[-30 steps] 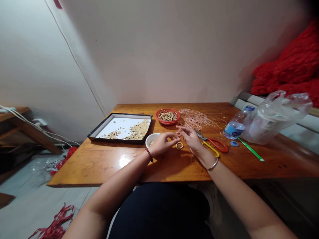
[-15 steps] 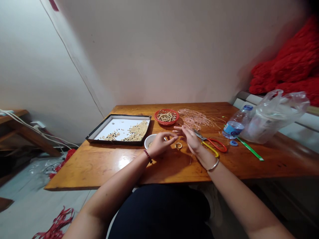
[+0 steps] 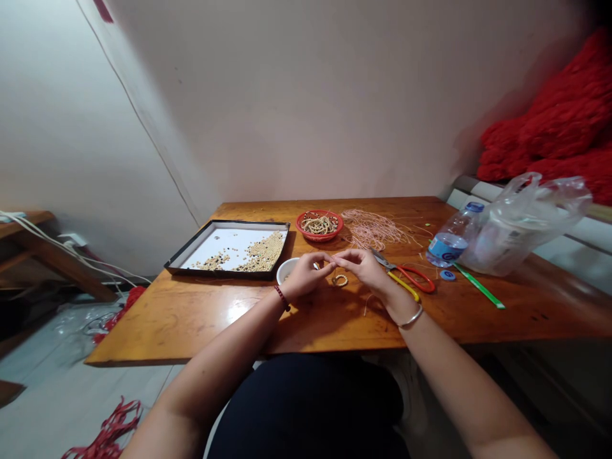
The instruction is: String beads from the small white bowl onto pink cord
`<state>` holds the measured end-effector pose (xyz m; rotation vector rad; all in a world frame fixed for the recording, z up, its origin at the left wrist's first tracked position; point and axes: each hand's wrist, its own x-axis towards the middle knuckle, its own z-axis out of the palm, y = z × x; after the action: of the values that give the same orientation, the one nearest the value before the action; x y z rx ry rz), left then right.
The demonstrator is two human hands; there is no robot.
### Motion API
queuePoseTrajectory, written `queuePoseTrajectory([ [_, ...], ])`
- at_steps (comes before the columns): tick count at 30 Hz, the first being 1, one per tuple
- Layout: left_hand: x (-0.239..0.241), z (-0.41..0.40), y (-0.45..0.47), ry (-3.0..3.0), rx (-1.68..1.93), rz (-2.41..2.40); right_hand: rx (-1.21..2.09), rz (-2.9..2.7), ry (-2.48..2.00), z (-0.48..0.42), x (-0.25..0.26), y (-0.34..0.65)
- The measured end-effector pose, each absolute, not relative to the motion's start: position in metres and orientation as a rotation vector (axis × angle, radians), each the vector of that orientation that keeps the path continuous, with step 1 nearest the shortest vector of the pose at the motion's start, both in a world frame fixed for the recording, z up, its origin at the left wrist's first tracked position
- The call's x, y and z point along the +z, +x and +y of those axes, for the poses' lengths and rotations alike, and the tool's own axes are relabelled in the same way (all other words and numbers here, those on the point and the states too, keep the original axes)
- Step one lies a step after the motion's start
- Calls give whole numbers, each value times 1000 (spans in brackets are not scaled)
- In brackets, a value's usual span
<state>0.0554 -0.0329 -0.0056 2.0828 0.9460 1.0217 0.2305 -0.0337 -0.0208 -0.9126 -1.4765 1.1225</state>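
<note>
My left hand (image 3: 304,275) and my right hand (image 3: 364,268) meet fingertip to fingertip above the wooden table (image 3: 201,312), both pinched on a thin cord with beads that is too small to make out clearly. A small loop of beads (image 3: 340,280) hangs or lies just below the fingertips. A white bowl (image 3: 285,268) with a few beads sits right behind my left hand. Scissors with red and yellow handles (image 3: 406,277) lie beside my right hand.
A black tray (image 3: 229,247) of loose beads lies at the left. A red basket (image 3: 319,224) of bead strands and a heap of pink cord (image 3: 373,228) sit behind. A water bottle (image 3: 452,242), its blue cap (image 3: 448,275), a green stick (image 3: 478,287) and a plastic bag (image 3: 530,220) are at the right.
My hands have drawn together so that the fingertips now touch. The right hand's fingers, spread half a second ago, have closed into a pinch.
</note>
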Motion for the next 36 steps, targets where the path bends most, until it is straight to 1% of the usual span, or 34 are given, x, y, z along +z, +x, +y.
queuePoseTrajectory([
  [5, -5, -32, 56, 2048, 1040, 940, 1115, -1388, -891, -34, -22, 229],
  [8, -5, -30, 57, 1892, 1071, 924, 1192, -1193, -838, -32, -22, 229],
  [10, -7, -27, 57, 1796, 1064, 915, 1186, -1143, -864, -30, -23, 231],
  [12, -8, -26, 57, 1782, 1076, 927, 1121, -1186, -940, -27, -24, 232],
  [16, -9, -26, 55, 1977, 1126, 1016, 988, -1323, -1041, -24, -28, 232],
  [19, -7, -29, 54, 2061, 1103, 1044, 972, -1368, -1064, -24, -30, 230],
  [24, -9, -29, 55, 1971, 1144, 1032, 1006, -1391, -1084, -28, -28, 227],
  [28, -14, -23, 57, 1798, 1208, 955, 1072, -1345, -1110, -31, -25, 226],
  [32, -16, -20, 60, 1566, 1257, 837, 1276, -1163, -1066, -34, -23, 228],
  [36, -14, -20, 61, 1513, 1299, 842, 1411, -947, -945, -34, -22, 232],
])
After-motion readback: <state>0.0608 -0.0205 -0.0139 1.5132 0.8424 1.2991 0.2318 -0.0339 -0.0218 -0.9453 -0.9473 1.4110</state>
